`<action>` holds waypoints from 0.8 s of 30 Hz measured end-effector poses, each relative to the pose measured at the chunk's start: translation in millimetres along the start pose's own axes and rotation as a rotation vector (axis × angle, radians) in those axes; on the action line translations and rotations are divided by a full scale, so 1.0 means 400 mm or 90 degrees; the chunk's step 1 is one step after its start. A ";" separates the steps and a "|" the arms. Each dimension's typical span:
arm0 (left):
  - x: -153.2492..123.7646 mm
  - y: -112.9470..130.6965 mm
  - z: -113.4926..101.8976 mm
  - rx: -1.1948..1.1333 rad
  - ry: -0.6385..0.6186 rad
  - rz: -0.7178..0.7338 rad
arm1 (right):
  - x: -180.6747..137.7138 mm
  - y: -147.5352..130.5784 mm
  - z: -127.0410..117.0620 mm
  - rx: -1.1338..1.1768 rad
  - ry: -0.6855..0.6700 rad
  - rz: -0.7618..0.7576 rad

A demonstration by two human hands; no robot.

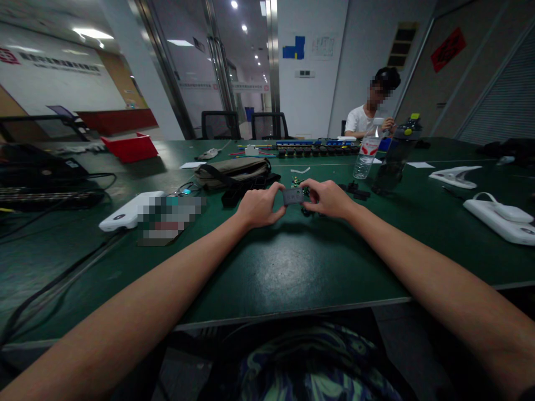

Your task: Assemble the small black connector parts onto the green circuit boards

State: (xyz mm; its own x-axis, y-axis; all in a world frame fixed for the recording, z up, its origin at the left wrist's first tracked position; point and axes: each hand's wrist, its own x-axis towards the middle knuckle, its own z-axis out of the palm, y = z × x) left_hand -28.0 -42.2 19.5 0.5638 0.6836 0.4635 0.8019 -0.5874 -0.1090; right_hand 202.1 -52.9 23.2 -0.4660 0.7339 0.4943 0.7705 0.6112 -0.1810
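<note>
Small grey box (293,196), right there between your two hands, to the right of the grey-brown bag (238,172) and nearer to you! Your left hand (259,207) pinches one end, thumb and fingers parted just by the box; your right hand (328,197) grips the other end the same way. Left of the bag lies a white device (129,211); well right of it stand a clear bottle (365,159) and a dark bottle (393,161).

Left hand (259,207): is holding one end of a small grey block (293,196).
Right hand (328,199): is pinching the block's other end.
Bag (249,169): is lying on the desk (288,278) farther back.
Clear bottle (364,160): is standing beside a dark bottle (393,161).
</note>
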 end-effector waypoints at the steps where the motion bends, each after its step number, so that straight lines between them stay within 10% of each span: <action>1: 0.000 0.000 0.000 0.000 0.000 -0.002 | 0.000 0.000 0.000 0.002 0.000 0.001; 24: 0.000 -0.002 0.002 -0.008 0.008 0.008 | -0.003 -0.003 -0.001 0.017 0.000 -0.002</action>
State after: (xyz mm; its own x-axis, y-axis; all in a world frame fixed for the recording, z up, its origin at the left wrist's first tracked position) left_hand -28.3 -41.4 18.8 0.5709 0.6711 0.4730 0.7926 -0.6007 -0.1043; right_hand 201.9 -54.4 23.1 -0.4688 0.7318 0.4947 0.7570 0.6214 -0.2018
